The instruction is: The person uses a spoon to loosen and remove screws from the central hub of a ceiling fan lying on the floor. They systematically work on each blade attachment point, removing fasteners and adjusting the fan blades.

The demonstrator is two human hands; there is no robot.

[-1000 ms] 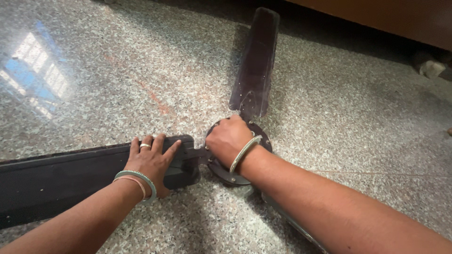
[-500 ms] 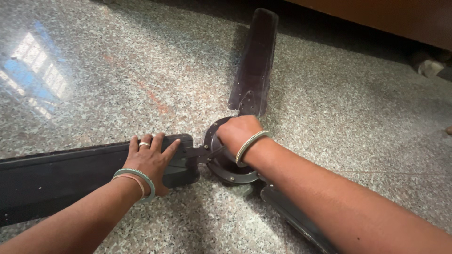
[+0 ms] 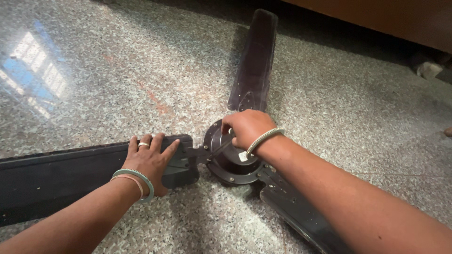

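There is only one view, from a camera on the person's head. It looks steeply down and forward at the speckled stone floor (image 3: 117, 70), from quite near. Both forearms come in from the bottom edge. The dark fan hub (image 3: 230, 162) lies near the middle, and the far blade (image 3: 256, 56) points toward the top edge.

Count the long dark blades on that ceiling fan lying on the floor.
3. One dark blade runs left under the left hand, one points away, one runs lower right, partly hidden by the right forearm.
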